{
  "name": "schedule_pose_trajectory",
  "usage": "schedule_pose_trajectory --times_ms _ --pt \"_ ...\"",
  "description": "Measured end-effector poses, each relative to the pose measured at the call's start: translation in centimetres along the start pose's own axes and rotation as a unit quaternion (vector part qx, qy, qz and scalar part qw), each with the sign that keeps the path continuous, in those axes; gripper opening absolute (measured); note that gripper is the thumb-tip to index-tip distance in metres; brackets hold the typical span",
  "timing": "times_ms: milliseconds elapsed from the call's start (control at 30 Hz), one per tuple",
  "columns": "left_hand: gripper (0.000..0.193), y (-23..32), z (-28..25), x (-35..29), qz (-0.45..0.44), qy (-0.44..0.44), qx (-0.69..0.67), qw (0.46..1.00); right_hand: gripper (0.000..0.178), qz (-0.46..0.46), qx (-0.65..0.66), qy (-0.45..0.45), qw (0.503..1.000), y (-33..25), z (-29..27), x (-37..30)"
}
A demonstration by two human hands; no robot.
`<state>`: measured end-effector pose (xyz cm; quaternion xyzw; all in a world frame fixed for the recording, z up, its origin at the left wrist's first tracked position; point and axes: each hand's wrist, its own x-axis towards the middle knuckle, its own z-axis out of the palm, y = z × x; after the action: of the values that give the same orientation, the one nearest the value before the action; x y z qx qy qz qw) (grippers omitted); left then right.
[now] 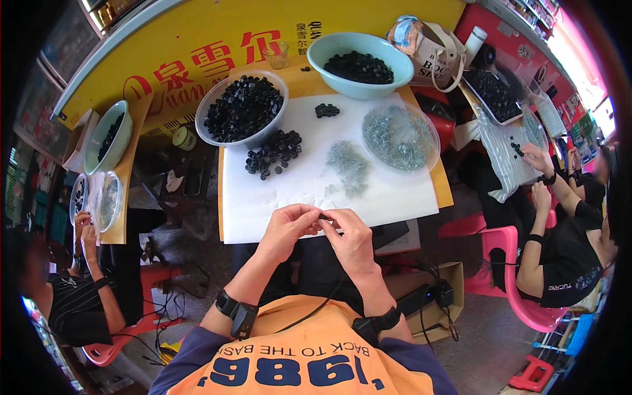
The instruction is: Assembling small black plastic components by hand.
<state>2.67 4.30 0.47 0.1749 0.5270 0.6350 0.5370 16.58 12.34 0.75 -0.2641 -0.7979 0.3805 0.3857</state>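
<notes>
Both hands are brought together just off the near edge of the white sheet [395, 191], so the work is kept close under the eyes. A small black part [324, 216] is pinched between the fingertips of the left hand [288, 228] and the right hand [352, 240]; both hands are nearly closed around it, fingers curled in tight. Whether a metal piece is also held cannot be told, it is too small.

Supplies are laid out within easy reach: a loose pile of black caps [274, 153] sits near the sheet's left edge, just below the clear bowl of black caps [242, 108] at its far left corner. A small heap of thin metal pins [349, 166] is spread at mid-sheet, fed, it seems, from the clear dish of pins [399, 137] at the far right. A pale green bowl [359, 64] of more black pieces is kept at the far edge, with a tiny cluster of black parts [326, 110] set apart just before it.

Other people's hands are at similar bowls on either side, well apart from this work
</notes>
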Motion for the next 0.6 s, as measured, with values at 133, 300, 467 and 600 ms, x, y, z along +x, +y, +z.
schedule_pose_trajectory --times_ms 133,300,467,600 --pt "0.019 1.3 0.1 3.6 0.056 0.032 0.248 0.966 0.018 0.133 0.060 0.049 0.988 0.4 -1.5 -0.2" --pt "0.015 1.9 0.5 9.6 0.164 0.114 0.497 0.844 0.018 0.235 0.177 0.081 0.952 2.3 -2.3 -1.2" --pt "0.014 0.5 0.6 10.6 0.238 0.125 0.602 0.752 0.019 0.245 0.297 0.077 0.920 2.3 -3.1 -1.2" --pt "0.014 0.0 0.4 9.8 0.318 0.121 0.612 0.714 0.020 0.265 0.476 0.073 0.835 3.2 -3.3 -1.2"
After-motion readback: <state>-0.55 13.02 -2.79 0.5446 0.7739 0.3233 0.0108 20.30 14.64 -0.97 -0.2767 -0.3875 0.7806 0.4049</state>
